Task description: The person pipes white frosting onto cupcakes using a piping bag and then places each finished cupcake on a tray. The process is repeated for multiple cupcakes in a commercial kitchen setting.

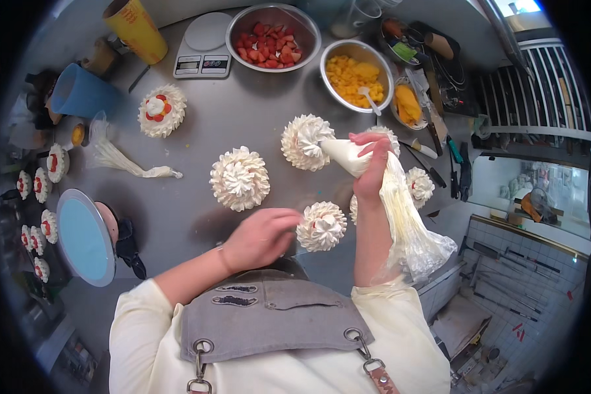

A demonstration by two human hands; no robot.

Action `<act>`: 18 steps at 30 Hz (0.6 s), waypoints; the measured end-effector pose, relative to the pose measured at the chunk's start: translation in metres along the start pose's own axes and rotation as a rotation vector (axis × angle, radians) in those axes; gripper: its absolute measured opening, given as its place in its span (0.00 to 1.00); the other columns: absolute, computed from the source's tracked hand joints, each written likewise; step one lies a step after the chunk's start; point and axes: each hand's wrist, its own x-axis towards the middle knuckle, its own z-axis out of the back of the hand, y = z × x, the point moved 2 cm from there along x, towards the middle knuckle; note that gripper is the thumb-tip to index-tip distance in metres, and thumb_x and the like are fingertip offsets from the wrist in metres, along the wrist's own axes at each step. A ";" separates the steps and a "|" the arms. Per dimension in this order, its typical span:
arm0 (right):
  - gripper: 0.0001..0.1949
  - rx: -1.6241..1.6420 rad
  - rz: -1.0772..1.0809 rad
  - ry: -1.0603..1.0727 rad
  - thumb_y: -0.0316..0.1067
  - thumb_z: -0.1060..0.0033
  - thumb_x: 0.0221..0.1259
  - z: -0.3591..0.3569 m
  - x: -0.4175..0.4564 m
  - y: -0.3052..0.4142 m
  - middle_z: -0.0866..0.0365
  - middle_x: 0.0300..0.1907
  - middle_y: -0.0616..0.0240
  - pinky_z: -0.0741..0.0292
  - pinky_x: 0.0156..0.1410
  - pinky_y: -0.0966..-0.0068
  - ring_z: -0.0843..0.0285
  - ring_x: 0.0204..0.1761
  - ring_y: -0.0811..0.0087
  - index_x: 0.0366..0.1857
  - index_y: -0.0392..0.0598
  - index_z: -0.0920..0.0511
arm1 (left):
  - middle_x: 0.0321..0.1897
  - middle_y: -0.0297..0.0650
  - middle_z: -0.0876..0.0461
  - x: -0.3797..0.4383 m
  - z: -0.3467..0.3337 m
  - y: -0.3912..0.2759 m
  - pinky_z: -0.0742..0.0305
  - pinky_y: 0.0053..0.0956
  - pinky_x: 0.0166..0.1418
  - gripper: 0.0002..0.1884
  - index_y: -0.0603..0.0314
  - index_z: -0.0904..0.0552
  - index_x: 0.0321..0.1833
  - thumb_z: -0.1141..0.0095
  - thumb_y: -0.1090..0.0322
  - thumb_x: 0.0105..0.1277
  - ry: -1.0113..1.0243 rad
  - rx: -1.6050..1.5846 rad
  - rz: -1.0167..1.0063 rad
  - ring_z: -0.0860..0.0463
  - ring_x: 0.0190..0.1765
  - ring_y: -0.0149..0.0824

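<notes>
My right hand (373, 165) grips a piping bag (347, 153) of white cream. The bag's tip meets the top of a cream-piped cake (298, 147), and its loose plastic end hangs over my forearm. My left hand (263, 239), slightly blurred, is low over the table with nothing visible in its loosely spread fingers. Just right of those fingers sits a smaller cream cake (323, 231) with a bit of red fruit showing. Another fully piped cake (240, 180) stands beyond my left hand. More cakes are partly hidden behind my right hand and forearm.
Bowls of cut strawberries (271, 61) and diced mango (337, 74) stand at the back, beside a kitchen scale (204, 49). A fruit-topped cake (170, 125), a second piping bag (128, 160) and a turntable (85, 236) are on the left. Knives (423, 160) lie at right.
</notes>
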 end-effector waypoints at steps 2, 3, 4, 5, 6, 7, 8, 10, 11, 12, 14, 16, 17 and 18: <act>0.25 0.011 0.023 -0.002 0.48 0.62 0.78 -0.001 0.005 -0.006 0.20 0.33 0.58 0.24 0.51 0.70 0.18 0.41 0.65 0.28 0.39 0.23 | 0.50 0.46 0.20 -0.032 0.018 0.013 0.22 0.34 0.56 0.20 0.62 0.25 0.55 0.41 0.81 0.60 -0.066 0.034 0.173 0.18 0.51 0.44; 0.24 -0.019 0.026 0.003 0.48 0.62 0.78 -0.001 0.008 -0.008 0.20 0.33 0.58 0.25 0.51 0.70 0.18 0.41 0.66 0.28 0.39 0.23 | 0.49 0.46 0.20 -0.043 0.026 0.015 0.23 0.34 0.55 0.19 0.62 0.25 0.54 0.42 0.81 0.60 -0.089 0.048 0.234 0.18 0.51 0.43; 0.24 -0.051 0.032 0.013 0.48 0.62 0.78 -0.002 0.011 -0.009 0.20 0.33 0.58 0.25 0.51 0.71 0.18 0.41 0.66 0.28 0.40 0.23 | 0.49 0.45 0.20 -0.053 0.032 0.016 0.23 0.33 0.55 0.19 0.62 0.25 0.54 0.42 0.82 0.60 -0.117 0.061 0.296 0.18 0.50 0.42; 0.24 -0.084 0.037 0.022 0.48 0.62 0.78 -0.002 0.013 -0.009 0.20 0.32 0.58 0.25 0.51 0.71 0.18 0.41 0.66 0.28 0.40 0.23 | 0.48 0.45 0.20 -0.059 0.035 0.016 0.23 0.32 0.55 0.18 0.62 0.25 0.54 0.43 0.82 0.60 -0.144 0.074 0.357 0.18 0.49 0.41; 0.24 -0.074 0.016 0.011 0.47 0.62 0.78 -0.004 0.016 -0.011 0.20 0.32 0.58 0.25 0.50 0.71 0.18 0.41 0.66 0.27 0.40 0.23 | 0.48 0.45 0.20 -0.062 0.034 0.015 0.23 0.32 0.54 0.18 0.62 0.25 0.54 0.43 0.82 0.61 -0.164 0.079 0.375 0.17 0.48 0.41; 0.24 -0.065 -0.004 -0.001 0.47 0.62 0.78 -0.005 0.018 -0.012 0.20 0.31 0.58 0.25 0.50 0.71 0.18 0.41 0.66 0.27 0.40 0.23 | 0.48 0.45 0.20 -0.064 0.033 0.014 0.22 0.32 0.53 0.18 0.63 0.25 0.54 0.43 0.81 0.61 -0.182 0.084 0.393 0.17 0.47 0.40; 0.24 -0.056 -0.026 -0.014 0.47 0.61 0.78 -0.006 0.020 -0.013 0.20 0.31 0.58 0.25 0.50 0.71 0.18 0.40 0.66 0.27 0.40 0.24 | 0.48 0.44 0.19 -0.065 0.032 0.014 0.22 0.31 0.53 0.17 0.63 0.25 0.54 0.43 0.81 0.61 -0.199 0.089 0.410 0.17 0.45 0.40; 0.23 -0.079 -0.062 0.008 0.48 0.63 0.78 -0.009 0.022 -0.012 0.23 0.30 0.60 0.25 0.55 0.66 0.22 0.40 0.67 0.27 0.43 0.27 | 0.48 0.44 0.19 -0.065 0.023 0.014 0.22 0.30 0.52 0.17 0.63 0.26 0.54 0.44 0.81 0.62 -0.208 0.022 0.396 0.17 0.45 0.39; 0.23 -0.091 -0.080 0.018 0.49 0.64 0.79 -0.010 0.022 -0.011 0.25 0.29 0.61 0.26 0.57 0.63 0.24 0.40 0.67 0.27 0.44 0.29 | 0.48 0.44 0.19 -0.064 0.019 0.013 0.22 0.30 0.52 0.17 0.63 0.26 0.54 0.44 0.81 0.62 -0.211 -0.013 0.388 0.16 0.44 0.38; 0.23 -0.077 -0.091 0.023 0.48 0.64 0.79 -0.009 0.021 -0.012 0.25 0.29 0.61 0.26 0.56 0.63 0.24 0.40 0.67 0.26 0.44 0.28 | 0.48 0.44 0.19 -0.060 0.018 0.012 0.22 0.29 0.52 0.17 0.63 0.26 0.54 0.45 0.82 0.62 -0.212 -0.027 0.375 0.16 0.44 0.37; 0.22 -0.050 -0.114 0.032 0.48 0.63 0.79 -0.006 0.018 -0.015 0.25 0.28 0.61 0.26 0.55 0.65 0.24 0.40 0.67 0.26 0.44 0.28 | 0.47 0.44 0.19 -0.061 0.016 0.014 0.22 0.29 0.52 0.17 0.63 0.26 0.55 0.46 0.82 0.63 -0.216 -0.024 0.371 0.16 0.44 0.37; 0.23 -0.066 -0.103 0.038 0.48 0.63 0.79 -0.003 0.017 -0.012 0.25 0.28 0.62 0.26 0.55 0.65 0.24 0.39 0.67 0.25 0.44 0.28 | 0.47 0.44 0.19 -0.062 0.015 0.015 0.21 0.29 0.51 0.17 0.63 0.26 0.55 0.46 0.82 0.63 -0.219 -0.026 0.384 0.16 0.44 0.37; 0.23 -0.074 -0.098 0.041 0.47 0.63 0.79 -0.002 0.016 -0.011 0.25 0.28 0.62 0.26 0.55 0.65 0.24 0.39 0.67 0.25 0.45 0.28 | 0.47 0.44 0.19 -0.062 0.016 0.015 0.21 0.29 0.51 0.17 0.63 0.26 0.55 0.46 0.82 0.63 -0.220 -0.028 0.399 0.16 0.44 0.37; 0.24 -0.077 -0.094 0.032 0.48 0.63 0.78 0.000 0.017 -0.012 0.24 0.28 0.62 0.26 0.54 0.66 0.23 0.39 0.66 0.24 0.44 0.27 | 0.47 0.44 0.18 -0.063 0.016 0.015 0.21 0.29 0.51 0.17 0.64 0.26 0.55 0.46 0.82 0.63 -0.220 -0.028 0.412 0.16 0.44 0.37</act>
